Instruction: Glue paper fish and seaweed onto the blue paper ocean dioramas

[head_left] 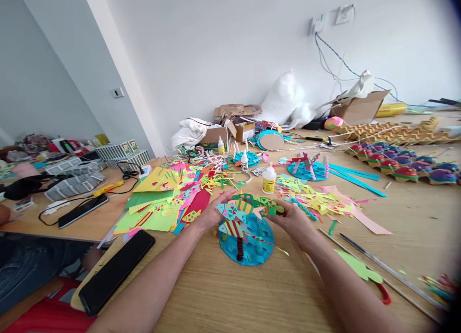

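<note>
In front of me stands a round blue craft disc with paper fish raised above it on dark and blue twisted posts. A striped paper fish and a patterned blue fish face left. My left hand is closed at the left side of the upper fish cut-outs, its fingertips partly behind them. On the right, my right hand pinches the edge of a green paper cut-out decorated with coloured spots. A thin striped strip sticks out to the right of the disc.
White glue bottle stands behind the disc. Coloured paper sheets lie left, paper scraps right. A black phone rests front left; a pen, stick and green cut-out lie right. A seated person's leg shows left.
</note>
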Demonstrator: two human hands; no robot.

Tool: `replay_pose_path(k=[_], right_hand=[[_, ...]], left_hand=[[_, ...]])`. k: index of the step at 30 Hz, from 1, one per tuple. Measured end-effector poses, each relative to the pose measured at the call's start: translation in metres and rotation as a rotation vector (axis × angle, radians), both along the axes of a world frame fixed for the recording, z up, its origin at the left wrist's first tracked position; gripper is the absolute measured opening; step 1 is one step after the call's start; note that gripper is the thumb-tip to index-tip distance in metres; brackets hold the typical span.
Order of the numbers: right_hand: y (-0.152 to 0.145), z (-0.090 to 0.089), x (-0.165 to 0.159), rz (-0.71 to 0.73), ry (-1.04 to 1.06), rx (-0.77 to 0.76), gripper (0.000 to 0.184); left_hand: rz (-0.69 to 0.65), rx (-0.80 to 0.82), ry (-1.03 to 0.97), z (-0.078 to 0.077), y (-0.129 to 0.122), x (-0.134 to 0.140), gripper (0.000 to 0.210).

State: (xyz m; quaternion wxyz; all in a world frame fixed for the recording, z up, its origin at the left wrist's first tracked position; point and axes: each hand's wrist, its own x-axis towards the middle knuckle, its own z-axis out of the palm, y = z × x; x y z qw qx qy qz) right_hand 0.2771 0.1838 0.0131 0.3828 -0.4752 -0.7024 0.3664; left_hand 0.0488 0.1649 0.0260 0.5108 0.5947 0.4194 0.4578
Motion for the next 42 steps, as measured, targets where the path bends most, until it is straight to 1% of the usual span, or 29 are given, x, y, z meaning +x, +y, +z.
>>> replay_pose_path(k=[3, 7, 9, 12, 15, 19, 23, 26, 28, 31, 35, 39, 41, 42], right_hand=[[0.002, -0.004, 0.001, -0.011, -0.005, 0.0, 0.029], [0.002, -0.005, 0.001, -0.019, -0.02, 0.007, 0.028], [0.002, -0.004, 0.001, -0.021, -0.021, 0.005, 0.027], [0.001, -0.003, 0.001, -0.015, -0.014, 0.0, 0.027], [0.0, -0.002, 0.001, -0.012, -0.003, -0.008, 0.029], [0.0, 0.0, 0.001, -0.022, -0.013, -0.017, 0.033], [0.0, 0.0, 0.002, -0.028, -0.05, -0.009, 0.03], [0.001, -0.001, 0.002, -0.033, -0.093, -0.009, 0.024], [0.001, -0.003, 0.002, -0.031, -0.134, -0.026, 0.019], [0.0, -0.003, 0.001, -0.027, -0.192, -0.038, 0.019], [-0.004, 0.002, -0.001, -0.112, -0.301, -0.035, 0.018], [-0.007, 0.009, -0.004, -0.136, -0.322, -0.03, 0.018], [-0.008, 0.011, -0.004, -0.136, -0.335, -0.029, 0.017], [-0.008, 0.011, -0.004, -0.138, -0.346, -0.031, 0.017]], left_hand=[[-0.027, 0.046, 0.056, -0.002, 0.002, -0.002, 0.064], [-0.055, 0.103, 0.05, -0.007, 0.007, -0.004, 0.063], [-0.069, 0.091, 0.035, -0.009, 0.01, -0.005, 0.067], [-0.101, 0.06, 0.019, -0.01, 0.013, -0.004, 0.067], [-0.123, 0.047, 0.013, -0.009, 0.013, -0.004, 0.063], [-0.112, 0.064, 0.028, -0.006, 0.012, -0.007, 0.06], [-0.126, 0.045, 0.06, 0.001, 0.009, -0.012, 0.058], [-0.076, 0.053, 0.082, 0.004, 0.008, -0.016, 0.053], [-0.003, 0.047, 0.09, 0.004, 0.009, -0.018, 0.045], [0.088, 0.027, 0.113, 0.004, 0.01, -0.019, 0.034], [0.113, 0.012, 0.17, 0.006, 0.008, -0.022, 0.028], [0.166, -0.011, 0.256, 0.004, -0.009, -0.031, 0.017], [0.209, -0.001, 0.321, 0.002, -0.025, -0.035, 0.013], [0.255, 0.039, 0.407, 0.001, -0.035, -0.035, 0.01]])
